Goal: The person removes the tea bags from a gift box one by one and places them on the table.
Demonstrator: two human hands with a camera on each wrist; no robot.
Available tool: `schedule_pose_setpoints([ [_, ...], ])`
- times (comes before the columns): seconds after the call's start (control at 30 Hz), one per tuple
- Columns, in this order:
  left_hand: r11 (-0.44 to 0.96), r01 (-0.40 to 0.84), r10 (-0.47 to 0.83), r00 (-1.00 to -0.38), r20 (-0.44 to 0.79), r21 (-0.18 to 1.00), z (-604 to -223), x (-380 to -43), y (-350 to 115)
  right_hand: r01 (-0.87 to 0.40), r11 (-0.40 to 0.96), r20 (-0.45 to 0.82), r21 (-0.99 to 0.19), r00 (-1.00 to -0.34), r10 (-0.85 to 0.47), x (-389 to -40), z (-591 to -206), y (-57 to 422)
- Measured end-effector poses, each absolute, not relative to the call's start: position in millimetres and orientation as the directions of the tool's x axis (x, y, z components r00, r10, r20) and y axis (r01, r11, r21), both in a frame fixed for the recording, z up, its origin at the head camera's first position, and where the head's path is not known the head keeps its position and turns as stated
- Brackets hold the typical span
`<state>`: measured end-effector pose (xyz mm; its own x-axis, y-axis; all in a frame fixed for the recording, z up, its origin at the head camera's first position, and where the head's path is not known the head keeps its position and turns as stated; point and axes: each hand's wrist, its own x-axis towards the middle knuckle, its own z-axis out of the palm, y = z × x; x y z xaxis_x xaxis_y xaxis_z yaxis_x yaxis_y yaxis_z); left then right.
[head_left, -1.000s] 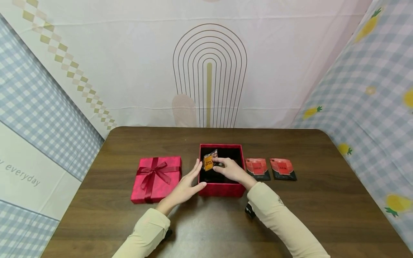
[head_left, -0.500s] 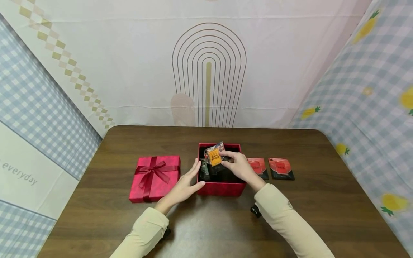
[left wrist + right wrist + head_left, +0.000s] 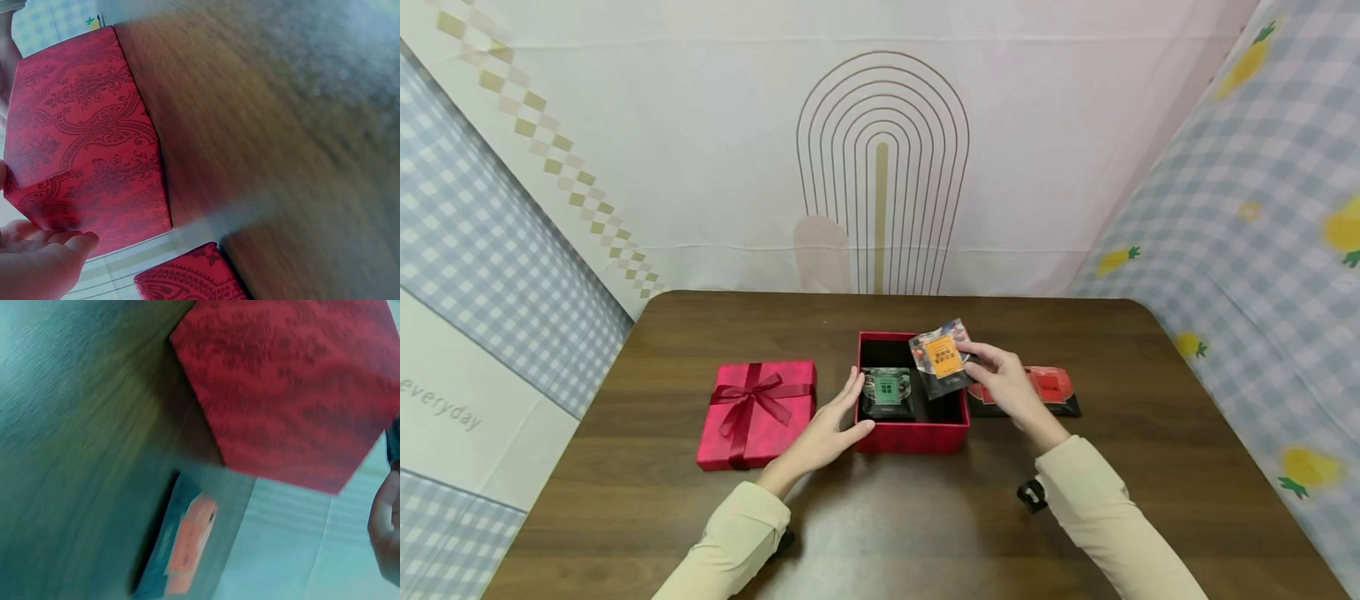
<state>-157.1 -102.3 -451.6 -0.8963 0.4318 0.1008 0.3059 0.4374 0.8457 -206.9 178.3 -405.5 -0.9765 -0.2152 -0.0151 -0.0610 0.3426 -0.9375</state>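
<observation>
A red patterned box (image 3: 912, 438) with a black inside stands at mid-table. My left hand (image 3: 822, 431) rests against its left side with straight fingers; in the left wrist view those fingers touch the box wall (image 3: 87, 125). Between thumb and fingers my right hand (image 3: 1011, 385) pinches a packet with an orange label (image 3: 943, 358), tilted above the box's right side. Inside the box at the left lies a packet with a green label (image 3: 887, 388). In the right wrist view my right hand (image 3: 386, 528) shows only partly at the edge.
The red lid with a ribbon bow (image 3: 758, 415) lies left of the box. On the right are two red and black packets, one with a red label (image 3: 1054, 386), the other partly hidden by my right hand. A patterned cloth (image 3: 730, 167) hangs behind the table.
My right hand has lifted the orange-labelled packet out of the box and carried it right. The green-labelled packet beneath has come into view. My left hand stays at the box side.
</observation>
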Motion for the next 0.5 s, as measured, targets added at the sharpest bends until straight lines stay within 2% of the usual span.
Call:
schedule_pose_setpoints([
  [0.23, 0.439, 0.313, 0.435, -0.894, 0.105, 0.842, -454.4, -157.9, -101.3, 0.038, 0.148, -0.062, -0.988, -0.986, -0.155, -207.6, -403.0, 211.2],
  [0.5, 0.445, 0.307, 0.429, -0.898, 0.101, 0.841, -452.4, -157.1, -102.9, 0.081, -0.027, -0.078, -0.996, -0.991, -0.104, -209.3, -407.9, 251.7],
])
